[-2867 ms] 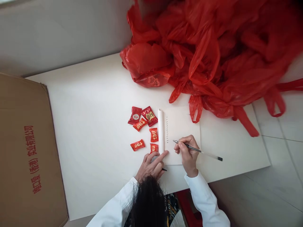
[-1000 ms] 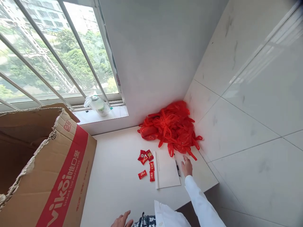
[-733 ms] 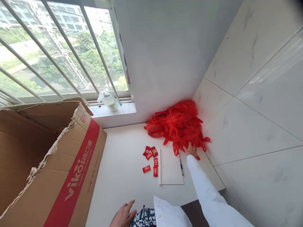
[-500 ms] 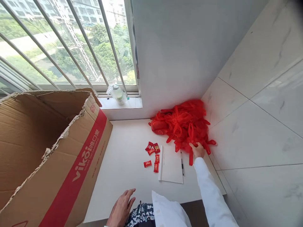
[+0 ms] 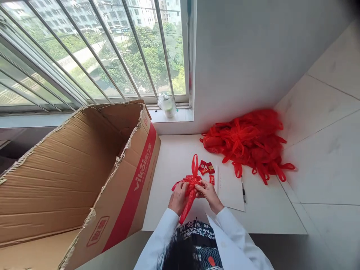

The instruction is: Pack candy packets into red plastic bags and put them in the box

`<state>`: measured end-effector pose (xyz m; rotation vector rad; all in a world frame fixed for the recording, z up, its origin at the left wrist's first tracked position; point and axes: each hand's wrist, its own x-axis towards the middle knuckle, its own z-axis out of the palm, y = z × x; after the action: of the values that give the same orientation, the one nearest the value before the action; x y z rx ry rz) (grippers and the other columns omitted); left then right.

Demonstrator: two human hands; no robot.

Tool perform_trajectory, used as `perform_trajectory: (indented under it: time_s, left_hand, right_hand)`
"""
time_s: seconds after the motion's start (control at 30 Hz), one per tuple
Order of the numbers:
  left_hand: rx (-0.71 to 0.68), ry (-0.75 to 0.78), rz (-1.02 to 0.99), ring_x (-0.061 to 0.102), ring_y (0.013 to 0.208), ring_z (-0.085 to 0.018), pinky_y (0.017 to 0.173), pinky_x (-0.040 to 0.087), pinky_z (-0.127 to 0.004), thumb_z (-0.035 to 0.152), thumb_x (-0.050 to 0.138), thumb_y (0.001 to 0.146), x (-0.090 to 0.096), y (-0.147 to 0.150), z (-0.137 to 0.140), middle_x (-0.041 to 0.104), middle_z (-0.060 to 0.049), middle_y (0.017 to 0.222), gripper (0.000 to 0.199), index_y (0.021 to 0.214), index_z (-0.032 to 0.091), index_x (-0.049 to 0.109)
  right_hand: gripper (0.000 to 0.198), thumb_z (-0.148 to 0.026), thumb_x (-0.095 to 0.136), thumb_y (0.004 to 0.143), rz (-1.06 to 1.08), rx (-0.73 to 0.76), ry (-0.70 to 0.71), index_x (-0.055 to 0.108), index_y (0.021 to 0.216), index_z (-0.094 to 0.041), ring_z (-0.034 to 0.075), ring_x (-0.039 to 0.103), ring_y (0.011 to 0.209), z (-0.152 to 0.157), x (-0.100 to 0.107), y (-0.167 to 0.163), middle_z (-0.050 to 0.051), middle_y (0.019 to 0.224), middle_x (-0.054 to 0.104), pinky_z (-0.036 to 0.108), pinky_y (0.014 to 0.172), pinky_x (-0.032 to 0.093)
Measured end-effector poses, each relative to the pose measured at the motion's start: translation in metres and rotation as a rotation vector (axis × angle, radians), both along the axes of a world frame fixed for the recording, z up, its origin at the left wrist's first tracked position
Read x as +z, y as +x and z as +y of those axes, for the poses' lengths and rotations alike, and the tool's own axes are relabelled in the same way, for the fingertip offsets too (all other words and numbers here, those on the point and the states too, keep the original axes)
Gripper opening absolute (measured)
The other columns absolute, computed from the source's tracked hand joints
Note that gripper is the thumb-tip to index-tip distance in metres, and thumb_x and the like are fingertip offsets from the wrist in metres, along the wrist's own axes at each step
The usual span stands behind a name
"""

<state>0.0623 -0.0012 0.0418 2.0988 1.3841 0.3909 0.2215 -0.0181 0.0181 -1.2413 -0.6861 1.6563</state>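
Observation:
A red plastic bag, gathered at its middle, is between my two hands over the front of the white table. One loop of it points up and away; another end hangs toward me. My left hand is closed on its left side. My right hand pinches it near the gathered middle. Just beyond my right hand lie several small red packets, some partly hidden. To their right is an open notebook with a black pen along its edge.
A heap of red plastic bags lies at the back right against the wall. At the left stands a large open cardboard box with torn edges. A clear jar with a plastic bag is on the sill by the barred window.
My right hand has come from the heap to the middle with a red bag. My left hand has risen from the table's front edge to hold it too. The view has shifted left.

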Motion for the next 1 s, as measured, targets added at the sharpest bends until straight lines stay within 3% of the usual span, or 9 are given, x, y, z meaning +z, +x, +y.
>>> perform_trajectory:
  time_s: [0.13,0.3,0.37,0.47,0.6,0.73,0.83,0.93,1.0]
  left_hand:
    - [0.111,-0.078,0.171,0.054,0.099,-0.023,0.083,0.046,-0.037,0.004,0.050,0.074,-0.031,-0.037,0.001,0.057,-0.009,0.104,0.034,0.105,0.016,0.050]
    - [0.145,-0.084,0.251,0.046,0.110,-0.024,0.091,0.040,-0.035,0.005,0.057,0.069,-0.051,-0.061,0.006,0.048,-0.010,0.118,0.059,0.123,0.017,0.040]
    - [0.123,-0.069,0.264,0.043,0.110,-0.024,0.090,0.039,-0.035,0.005,0.057,0.068,-0.055,-0.061,0.013,0.047,-0.009,0.119,0.057,0.122,0.020,0.043]
    - [0.092,-0.071,0.290,0.044,0.106,-0.026,0.086,0.037,-0.037,0.006,0.057,0.067,-0.063,-0.058,0.024,0.054,-0.009,0.108,0.038,0.102,0.020,0.056]
    - [0.100,-0.079,0.294,0.050,0.094,-0.024,0.085,0.034,-0.040,0.013,0.054,0.076,-0.069,-0.063,0.030,0.060,-0.006,0.089,0.012,0.083,0.021,0.059]
    - [0.168,-0.059,0.271,0.051,0.093,-0.023,0.084,0.033,-0.040,0.016,0.049,0.080,-0.063,-0.092,0.028,0.061,-0.005,0.087,0.011,0.081,0.021,0.059]
    - [0.229,-0.083,0.250,0.053,0.085,-0.021,0.078,0.038,-0.037,0.016,0.045,0.081,-0.056,-0.122,0.025,0.060,-0.005,0.080,0.014,0.075,0.019,0.057]
    - [0.217,-0.108,0.205,0.055,0.079,-0.018,0.076,0.043,-0.033,0.015,0.046,0.080,-0.052,-0.140,0.023,0.059,-0.002,0.080,0.012,0.080,0.020,0.057]
    - [0.168,-0.100,0.171,0.054,0.091,-0.020,0.081,0.043,-0.035,0.013,0.051,0.074,-0.051,-0.135,0.021,0.059,-0.004,0.094,0.022,0.094,0.020,0.057]
  right_hand:
    - [0.016,-0.027,0.051,0.078,-0.395,0.196,-0.018,0.052,0.091,-0.017,0.013,0.058,0.058,0.011,-0.032,-0.036,-0.001,0.067,0.061,0.025,0.056,0.045]
    - [0.048,-0.016,0.050,0.076,-1.061,0.263,0.196,0.044,0.123,-0.023,0.018,0.058,0.087,0.009,-0.051,-0.056,0.005,0.101,0.059,0.028,0.073,0.044]
    - [0.048,-0.018,0.052,0.076,-1.188,0.351,0.263,0.044,0.124,-0.024,0.019,0.056,0.094,0.011,-0.052,-0.064,0.007,0.113,0.054,0.027,0.071,0.043]
    - [0.030,-0.017,0.052,0.077,-1.360,0.544,0.266,0.055,0.107,-0.022,0.021,0.056,0.093,0.020,-0.054,-0.077,0.008,0.107,0.055,0.026,0.067,0.040]
    - [0.015,-0.016,0.048,0.081,-1.416,0.585,0.240,0.057,0.090,-0.022,0.017,0.057,0.080,0.029,-0.056,-0.080,0.004,0.092,0.060,0.024,0.061,0.034]
    - [0.014,-0.016,0.044,0.082,-1.396,0.351,0.191,0.056,0.085,-0.023,0.014,0.054,0.075,0.026,-0.055,-0.050,0.000,0.088,0.060,0.023,0.056,0.028]
    - [0.014,-0.017,0.042,0.082,-1.405,0.220,0.038,0.055,0.082,-0.023,0.015,0.052,0.073,0.018,-0.057,-0.015,0.000,0.083,0.059,0.023,0.055,0.028]
    - [0.019,-0.015,0.042,0.079,-1.417,0.229,-0.049,0.056,0.089,-0.022,0.017,0.053,0.077,0.011,-0.059,0.004,0.003,0.090,0.059,0.026,0.060,0.034]
    - [0.034,-0.012,0.045,0.074,-1.434,0.274,0.051,0.054,0.106,-0.021,0.019,0.052,0.090,0.009,-0.056,-0.002,0.007,0.105,0.056,0.028,0.070,0.039]
